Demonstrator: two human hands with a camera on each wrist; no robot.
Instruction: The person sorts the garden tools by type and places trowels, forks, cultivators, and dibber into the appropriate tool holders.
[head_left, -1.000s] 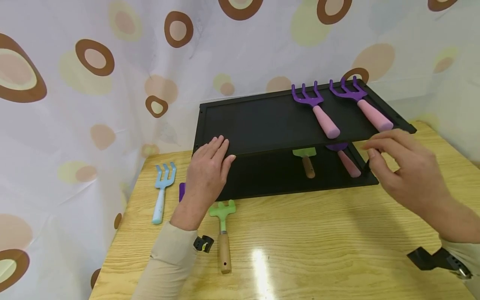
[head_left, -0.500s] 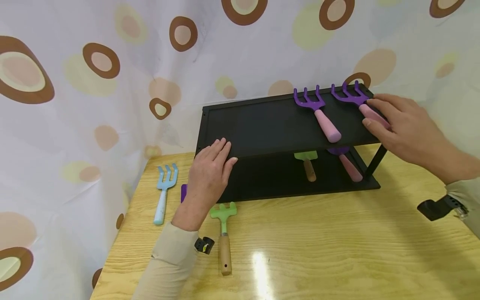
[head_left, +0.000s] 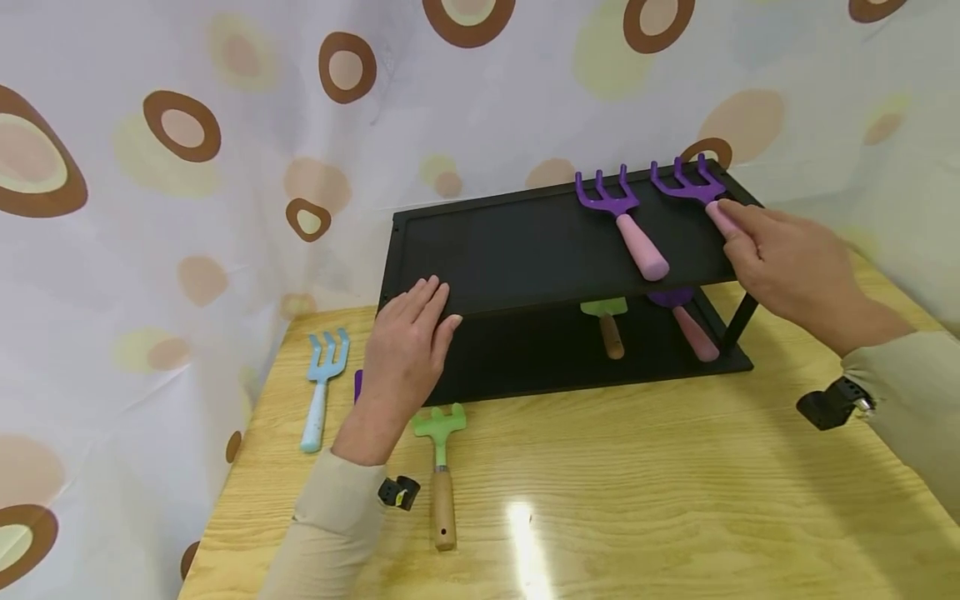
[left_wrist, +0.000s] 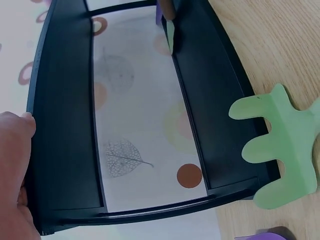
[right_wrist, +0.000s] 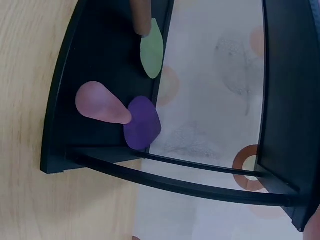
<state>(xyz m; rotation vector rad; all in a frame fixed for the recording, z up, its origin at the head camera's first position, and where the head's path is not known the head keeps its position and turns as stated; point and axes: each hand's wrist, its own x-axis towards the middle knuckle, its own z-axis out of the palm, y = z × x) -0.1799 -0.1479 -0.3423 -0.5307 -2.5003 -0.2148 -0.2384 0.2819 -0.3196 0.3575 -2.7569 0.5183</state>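
Note:
A two-tier black shelf stands on the table. My right hand holds the pink handle of a purple hand rake at the right end of the top tier, its tines toward the back. Left of it, a matching hand rake lies on the same tier. With fingers straight, my left hand rests on the top tier's front left edge; the left wrist view shows fingers at that edge. On the lower tier lie a green-bladed trowel with a wooden handle and a purple-bladed trowel with a pink handle.
In front of the shelf, a green hand rake with a wooden handle lies on the wooden table. A light blue hand rake is at the left. Something purple shows partly behind my left wrist. A patterned curtain hangs behind.
My right hand has risen from the shelf's front right to the right-hand rake and now grips its handle. The left hand has stayed on the shelf edge.

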